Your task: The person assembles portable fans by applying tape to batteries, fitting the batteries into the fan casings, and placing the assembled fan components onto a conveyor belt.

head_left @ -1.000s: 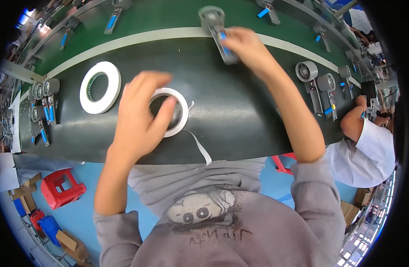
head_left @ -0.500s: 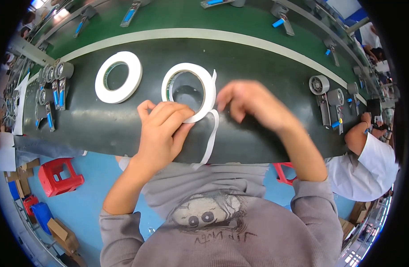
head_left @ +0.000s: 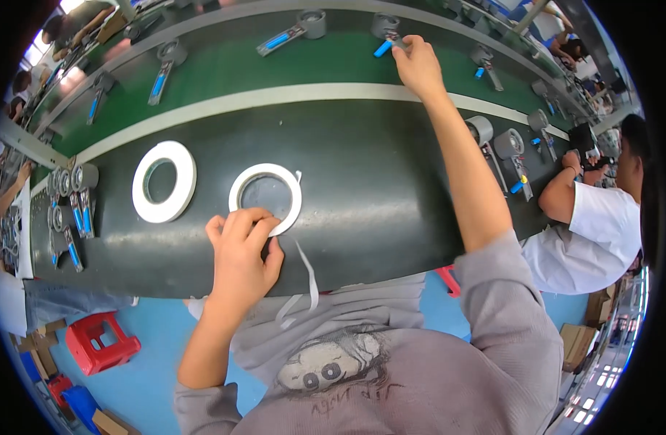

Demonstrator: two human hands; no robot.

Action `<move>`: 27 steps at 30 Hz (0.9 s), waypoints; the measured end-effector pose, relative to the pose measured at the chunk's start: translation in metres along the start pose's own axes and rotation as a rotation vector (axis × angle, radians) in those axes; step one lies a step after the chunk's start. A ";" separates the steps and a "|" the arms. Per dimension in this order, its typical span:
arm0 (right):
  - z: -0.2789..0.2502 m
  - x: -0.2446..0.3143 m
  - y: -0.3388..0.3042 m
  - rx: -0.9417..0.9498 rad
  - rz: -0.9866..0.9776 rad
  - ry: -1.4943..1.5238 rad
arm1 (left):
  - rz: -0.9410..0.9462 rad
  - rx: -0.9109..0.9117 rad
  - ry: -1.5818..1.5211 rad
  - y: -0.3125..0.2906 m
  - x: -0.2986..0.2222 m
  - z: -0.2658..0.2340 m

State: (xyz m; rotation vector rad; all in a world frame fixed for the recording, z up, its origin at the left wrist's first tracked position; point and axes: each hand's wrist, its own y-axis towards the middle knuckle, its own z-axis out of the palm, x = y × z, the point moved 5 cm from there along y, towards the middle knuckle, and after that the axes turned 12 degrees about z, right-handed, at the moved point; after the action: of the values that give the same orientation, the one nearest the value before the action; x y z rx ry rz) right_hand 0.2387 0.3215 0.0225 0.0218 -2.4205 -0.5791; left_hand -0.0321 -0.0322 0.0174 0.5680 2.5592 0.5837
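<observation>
My left hand (head_left: 244, 250) grips the near rim of a roll of white tape (head_left: 296, 196) on the dark work surface. A loose white strip (head_left: 308, 272) hangs from the roll over the near edge, toward my lap. My right arm stretches far forward to the green belt. There my right hand (head_left: 421, 67) pinches the handle end of a grey unit (head_left: 385, 25) with a round drum-like head and a blue cylinder on its handle. A second roll of white tape (head_left: 185, 187) lies flat to the left.
Similar grey units (head_left: 77, 177) cluster at the left end, and others (head_left: 508, 145) lie at the right. More units (head_left: 172, 54) are spaced along the green belt (head_left: 224, 76). A person in a white top (head_left: 601, 232) sits at the right. A red stool (head_left: 101, 342) stands lower left.
My right hand has left the tape roll's side and reached far forward to a grey unit on the belt. My left hand stays on the roll; the view has shifted.
</observation>
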 end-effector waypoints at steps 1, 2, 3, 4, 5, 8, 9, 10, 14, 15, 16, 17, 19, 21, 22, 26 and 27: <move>0.015 -0.037 0.027 -0.197 0.067 -0.138 | 0.032 0.002 -0.008 0.005 -0.004 0.002; 0.037 -0.058 0.043 -0.038 0.123 -0.169 | 0.027 0.018 0.003 0.005 -0.005 0.004; 0.052 -0.070 0.052 0.128 0.173 -0.193 | 0.014 0.032 0.021 0.005 -0.006 0.005; 0.058 -0.069 0.052 0.237 0.210 -0.137 | 0.012 0.024 0.013 0.005 -0.008 0.003; 0.058 -0.067 0.051 0.241 0.191 -0.115 | 0.023 0.023 0.020 0.007 -0.011 0.001; 0.057 -0.047 0.034 0.292 0.094 0.118 | -0.011 -0.028 -0.030 0.002 -0.012 -0.004; 0.051 -0.032 0.016 0.395 0.128 0.189 | -0.021 -0.026 -0.021 0.003 -0.012 -0.003; 0.039 -0.021 -0.007 0.420 0.138 0.295 | -0.032 -0.070 -0.040 0.009 -0.012 -0.001; -0.018 0.017 -0.093 0.550 0.225 0.622 | -0.119 -0.160 -0.269 0.070 -0.013 0.013; -0.037 0.032 -0.116 0.559 0.260 0.651 | -0.112 -0.167 -0.267 0.082 -0.014 0.022; -0.042 0.028 -0.145 0.653 0.271 0.659 | -0.090 -0.165 -0.308 0.086 -0.018 0.033; -0.048 0.025 -0.165 0.739 0.278 0.667 | -0.109 -0.172 -0.355 0.094 -0.026 0.040; -0.072 0.046 -0.196 0.704 0.204 0.793 | -0.060 -0.156 -0.433 0.097 -0.037 0.056; -0.090 0.047 -0.219 0.739 0.239 0.722 | -0.054 -0.180 -0.492 0.095 -0.050 0.054; -0.094 0.036 -0.228 0.741 0.272 0.636 | -0.067 -0.172 -0.495 0.089 -0.054 0.055; -0.109 0.009 -0.241 0.470 -0.060 0.146 | -0.465 0.123 -1.034 0.070 -0.058 0.079; -0.108 0.007 -0.240 0.470 -0.048 0.143 | -0.692 0.190 -1.282 0.064 -0.055 0.087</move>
State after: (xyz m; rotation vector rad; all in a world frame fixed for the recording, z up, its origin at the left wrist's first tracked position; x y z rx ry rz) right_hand 0.2668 0.0603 0.0028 0.3084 -2.3655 -0.0169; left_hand 0.0752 0.0202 -0.0040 0.0068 1.3936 -0.2512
